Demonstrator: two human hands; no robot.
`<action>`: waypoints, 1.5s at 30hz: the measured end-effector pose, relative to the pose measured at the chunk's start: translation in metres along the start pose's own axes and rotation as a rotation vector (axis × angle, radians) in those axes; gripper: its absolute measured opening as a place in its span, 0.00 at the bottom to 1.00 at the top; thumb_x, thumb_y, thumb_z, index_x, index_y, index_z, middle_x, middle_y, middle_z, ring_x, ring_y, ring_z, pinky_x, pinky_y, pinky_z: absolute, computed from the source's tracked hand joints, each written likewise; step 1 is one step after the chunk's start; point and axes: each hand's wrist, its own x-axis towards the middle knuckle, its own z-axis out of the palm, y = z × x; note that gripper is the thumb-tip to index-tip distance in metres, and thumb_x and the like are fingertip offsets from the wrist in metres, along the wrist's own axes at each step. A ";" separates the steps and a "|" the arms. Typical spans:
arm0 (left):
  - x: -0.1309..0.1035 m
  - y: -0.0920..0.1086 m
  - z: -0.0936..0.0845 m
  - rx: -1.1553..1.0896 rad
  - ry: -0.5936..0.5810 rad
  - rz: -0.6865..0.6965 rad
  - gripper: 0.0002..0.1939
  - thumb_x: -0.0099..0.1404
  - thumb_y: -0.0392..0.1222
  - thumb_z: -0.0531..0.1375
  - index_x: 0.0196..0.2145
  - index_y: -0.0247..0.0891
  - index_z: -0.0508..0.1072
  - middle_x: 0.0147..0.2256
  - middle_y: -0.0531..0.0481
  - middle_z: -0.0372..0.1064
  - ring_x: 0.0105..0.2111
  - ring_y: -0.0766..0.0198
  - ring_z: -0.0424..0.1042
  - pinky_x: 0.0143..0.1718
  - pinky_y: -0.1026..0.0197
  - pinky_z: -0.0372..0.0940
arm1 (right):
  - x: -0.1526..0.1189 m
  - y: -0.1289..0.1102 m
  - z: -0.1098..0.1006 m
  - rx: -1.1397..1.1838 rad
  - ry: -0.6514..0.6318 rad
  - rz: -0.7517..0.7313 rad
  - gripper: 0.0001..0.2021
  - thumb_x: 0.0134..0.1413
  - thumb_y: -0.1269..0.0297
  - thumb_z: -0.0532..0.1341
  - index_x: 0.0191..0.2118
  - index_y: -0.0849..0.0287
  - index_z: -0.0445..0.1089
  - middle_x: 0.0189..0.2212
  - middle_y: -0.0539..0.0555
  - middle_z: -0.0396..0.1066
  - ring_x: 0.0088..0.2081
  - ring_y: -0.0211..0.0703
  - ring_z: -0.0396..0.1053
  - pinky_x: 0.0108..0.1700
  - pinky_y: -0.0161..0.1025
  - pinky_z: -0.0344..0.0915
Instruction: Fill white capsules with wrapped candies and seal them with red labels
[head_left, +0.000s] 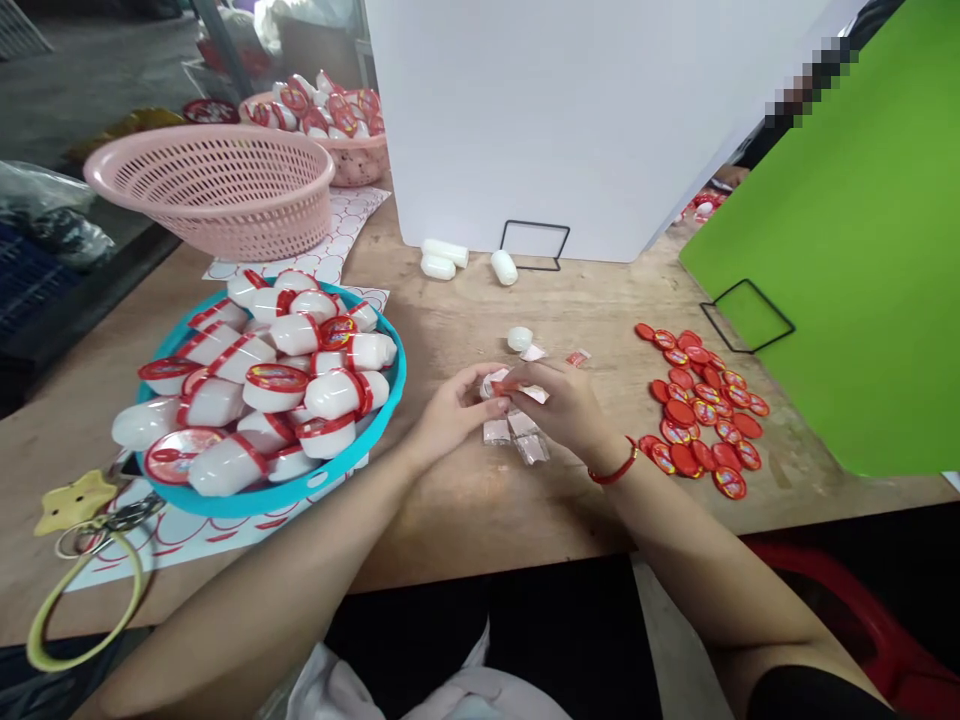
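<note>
My left hand (454, 415) is closed around a small white container (493, 382), partly hidden by its fingers. Over its mouth, my right hand (564, 405) pinches something small and reddish that I cannot make out. Several small clear packets (525, 438) lie on the table just below both hands. Behind the hands stands a white cup-shaped piece (520, 338), with a packet (533, 352) beside it. Another reddish packet (578, 357) lies by my right hand. Further right are many loose red lids (705, 410) with printed labels.
At left, a blue basin (397, 400) is heaped with white, red-lidded containers. A pink basket (225, 215) stands behind it. White capsules (439, 266) lie near an upright white board (525, 120); a green board (847, 270) stands right. A yellow strap (37, 640) hangs at the front left.
</note>
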 end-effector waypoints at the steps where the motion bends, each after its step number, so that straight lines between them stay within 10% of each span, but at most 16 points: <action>1: -0.001 0.002 -0.001 -0.024 0.013 -0.019 0.24 0.55 0.44 0.70 0.49 0.39 0.74 0.48 0.45 0.76 0.43 0.58 0.77 0.43 0.56 0.75 | -0.002 -0.002 0.002 -0.024 0.017 -0.003 0.04 0.63 0.63 0.63 0.40 0.50 0.75 0.37 0.53 0.79 0.40 0.48 0.75 0.45 0.47 0.71; 9: -0.008 0.007 -0.001 -0.108 0.158 -0.071 0.14 0.57 0.46 0.69 0.39 0.40 0.74 0.33 0.52 0.77 0.24 0.68 0.75 0.23 0.69 0.67 | -0.033 -0.004 -0.051 0.207 -0.130 0.110 0.18 0.65 0.62 0.59 0.59 0.49 0.65 0.51 0.55 0.74 0.42 0.43 0.75 0.43 0.43 0.74; 14: -0.014 0.011 0.003 -0.124 0.134 -0.132 0.10 0.56 0.42 0.68 0.34 0.38 0.72 0.32 0.51 0.78 0.23 0.67 0.75 0.20 0.70 0.63 | -0.066 0.036 -0.130 -0.436 -0.585 0.612 0.21 0.41 0.67 0.73 0.45 0.53 0.74 0.41 0.55 0.73 0.34 0.46 0.73 0.33 0.41 0.69; 18: -0.018 0.014 0.009 -0.146 0.153 -0.145 0.10 0.54 0.40 0.67 0.31 0.38 0.69 0.31 0.52 0.77 0.22 0.69 0.74 0.18 0.71 0.59 | -0.090 0.055 -0.146 -0.586 -0.791 0.749 0.22 0.33 0.69 0.73 0.40 0.55 0.71 0.34 0.53 0.73 0.33 0.47 0.72 0.28 0.38 0.62; 23: -0.019 0.015 0.011 -0.201 0.156 -0.120 0.10 0.52 0.36 0.66 0.29 0.38 0.67 0.28 0.55 0.74 0.20 0.69 0.73 0.18 0.72 0.57 | -0.097 0.055 -0.142 -0.545 -0.711 0.703 0.11 0.40 0.71 0.67 0.34 0.54 0.70 0.28 0.50 0.73 0.29 0.44 0.71 0.28 0.37 0.61; 27: -0.018 0.018 0.011 -0.202 0.194 -0.122 0.10 0.50 0.35 0.64 0.29 0.38 0.66 0.26 0.56 0.72 0.19 0.70 0.72 0.17 0.71 0.56 | -0.075 0.035 -0.126 -0.406 -0.411 0.490 0.12 0.49 0.61 0.69 0.41 0.54 0.72 0.32 0.52 0.75 0.32 0.46 0.73 0.32 0.41 0.69; 35: -0.018 0.023 0.010 -0.272 0.215 -0.192 0.10 0.52 0.37 0.63 0.31 0.39 0.65 0.24 0.57 0.71 0.20 0.70 0.71 0.19 0.71 0.60 | -0.025 -0.021 -0.002 0.060 0.142 -0.103 0.23 0.60 0.59 0.68 0.59 0.49 0.68 0.49 0.57 0.71 0.46 0.47 0.74 0.49 0.48 0.76; 45: -0.012 0.023 -0.003 -0.293 0.159 -0.226 0.07 0.56 0.39 0.60 0.33 0.38 0.66 0.24 0.56 0.70 0.21 0.69 0.71 0.20 0.71 0.60 | 0.011 0.002 0.029 0.120 0.098 -0.144 0.19 0.61 0.55 0.66 0.57 0.50 0.73 0.41 0.54 0.73 0.40 0.44 0.73 0.44 0.44 0.73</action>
